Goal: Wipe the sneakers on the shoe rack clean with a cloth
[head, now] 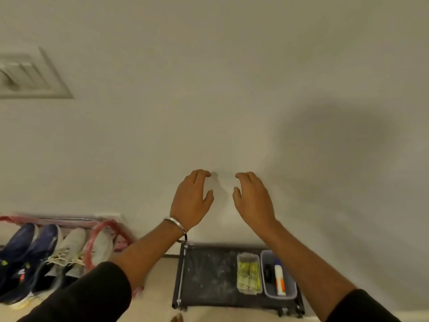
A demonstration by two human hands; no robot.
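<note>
Dark tray [204,275] low centre held two small bins [249,273]. Sneakers [46,256] sat on the shoe rack [102,231], lower left. Left hand [191,201] and right hand [253,198] were mid-frame, fingers loosely curled, holding nothing, before the wall [209,89].

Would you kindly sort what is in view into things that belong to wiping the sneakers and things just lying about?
For the job:
navy sneakers
grey sneakers
shoe rack
left hand and right hand, both empty
No cloth in view.

Lying about:
black stand
clear box of yellow items
grey bin with a white tube
wall vent
</note>
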